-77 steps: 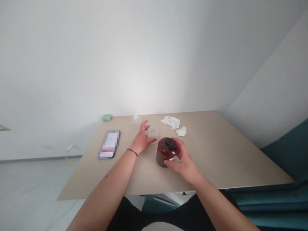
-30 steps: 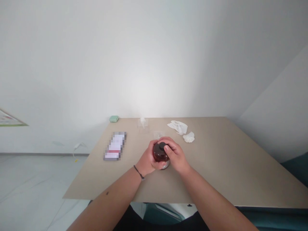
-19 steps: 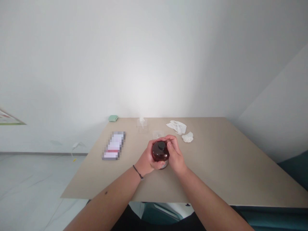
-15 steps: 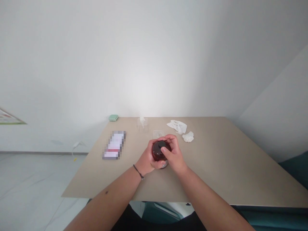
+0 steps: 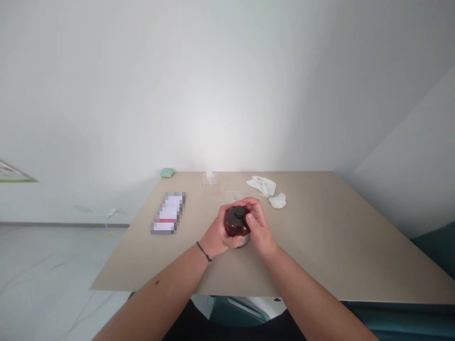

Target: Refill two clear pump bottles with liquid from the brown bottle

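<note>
A dark reddish-brown bottle (image 5: 234,226) with a black cap (image 5: 239,212) stands upright between my hands, near the middle of the table. My left hand (image 5: 222,231) is wrapped round its left side, thumb across the front over part of a pale label. From the right, my right hand (image 5: 260,227) curves about the bottle, its thumb by the shoulder just right of the cap and its fingers round the back. Behind the bottle lies a small clear plastic piece (image 5: 233,196). The bottle's far side is hidden by my fingers.
On the table (image 5: 320,237), a phone (image 5: 169,213) with a blurred screen lies to the left. Toward the wall are a green case (image 5: 167,173), a clear box (image 5: 210,183) with tissue, a spread tissue (image 5: 262,185) and a crumpled tissue (image 5: 277,201).
My right thumb has moved off the black cap, to its right, so the cap shows more fully. My left hand keeps its hold on the bottle.
</note>
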A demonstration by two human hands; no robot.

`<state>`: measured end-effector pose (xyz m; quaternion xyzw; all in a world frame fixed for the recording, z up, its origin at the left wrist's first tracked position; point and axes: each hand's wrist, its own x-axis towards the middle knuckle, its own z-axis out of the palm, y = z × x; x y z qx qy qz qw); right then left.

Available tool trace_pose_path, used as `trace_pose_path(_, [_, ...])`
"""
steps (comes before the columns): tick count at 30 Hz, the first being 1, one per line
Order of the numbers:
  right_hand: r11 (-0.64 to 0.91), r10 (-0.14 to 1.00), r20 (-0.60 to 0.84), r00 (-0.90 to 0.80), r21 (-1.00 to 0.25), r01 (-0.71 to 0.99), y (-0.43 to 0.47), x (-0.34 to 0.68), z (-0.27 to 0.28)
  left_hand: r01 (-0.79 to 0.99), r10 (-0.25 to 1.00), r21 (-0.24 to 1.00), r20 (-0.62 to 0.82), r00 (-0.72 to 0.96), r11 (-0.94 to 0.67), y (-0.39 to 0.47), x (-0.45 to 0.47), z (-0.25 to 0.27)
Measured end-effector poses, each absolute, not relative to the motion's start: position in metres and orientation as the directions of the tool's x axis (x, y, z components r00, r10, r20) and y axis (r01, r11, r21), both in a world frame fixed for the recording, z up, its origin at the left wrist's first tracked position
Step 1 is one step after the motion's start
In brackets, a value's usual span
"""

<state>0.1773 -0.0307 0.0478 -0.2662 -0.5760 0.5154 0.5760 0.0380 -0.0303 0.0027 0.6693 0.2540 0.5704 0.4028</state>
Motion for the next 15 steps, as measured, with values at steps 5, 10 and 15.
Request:
trace_pose_path(5, [0.362,0.889,0.397,-0.228,-0.914,-0.181,-0.029,0.180,0.052,-0.073,0.841,0.868,0.495,0.219,-0.492,-0.032,0.035,0.000])
trace_pose_path(10, [0.357,0.888,0.373,-0.270,-0.928,-0.108,-0.028,0.182,0.063,-0.034,0.873,0.895,0.442,0.207,-0.445,-0.034,0.034,0.003])
trace_pose_path(15, [0.449,0.878,0.463,-0.123,-0.884,-0.129,-0.007,0.205,0.080,-0.045,0.875,0.904,0.423,0.235,-0.425,-0.035,0.034,0.008])
